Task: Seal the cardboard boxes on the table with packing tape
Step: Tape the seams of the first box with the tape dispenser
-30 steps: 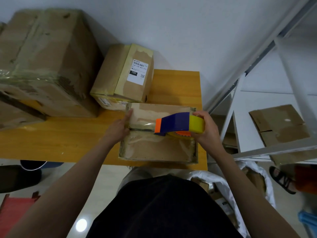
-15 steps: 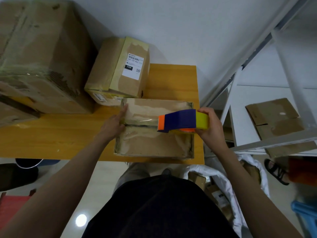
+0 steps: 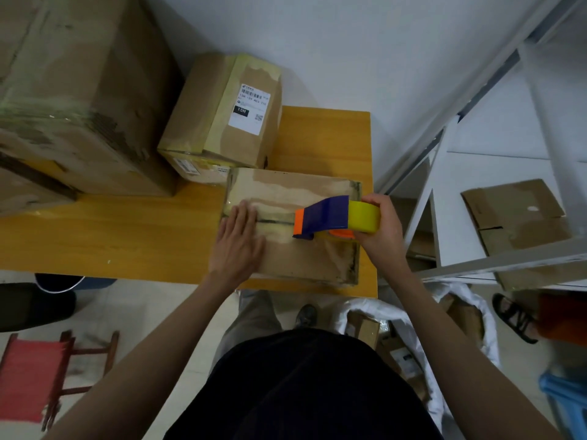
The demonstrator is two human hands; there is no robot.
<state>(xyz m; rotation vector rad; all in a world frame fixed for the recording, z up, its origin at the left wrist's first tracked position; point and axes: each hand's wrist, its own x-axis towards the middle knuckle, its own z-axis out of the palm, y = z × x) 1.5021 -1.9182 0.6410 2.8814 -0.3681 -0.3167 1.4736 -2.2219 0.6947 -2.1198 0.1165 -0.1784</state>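
Your left hand lies flat, fingers straight, on the left end of the flat brown cardboard box at the near right corner of the yellow wooden worktop; it looks placed there to pin the flaps shut and keep the box from sliding while tape runs along the centre seam. Your right hand wraps its grip round the blue, orange and yellow tape dispenser, which sits over the right half of that seam with its orange nose pointing left towards your other hand, so the pull would run lengthwise down the join. I cannot tell whether the strip is already stuck down under it. Count three boxes on the worktop: this flat one, a smaller upright brown box with a white shipping label touching its far left corner, and a large, worn brown box wrapped in old tape at the far left. There is one dispenser. On the white metal shelf to your right lies one flattened piece of brown cardboard, apart from the work.
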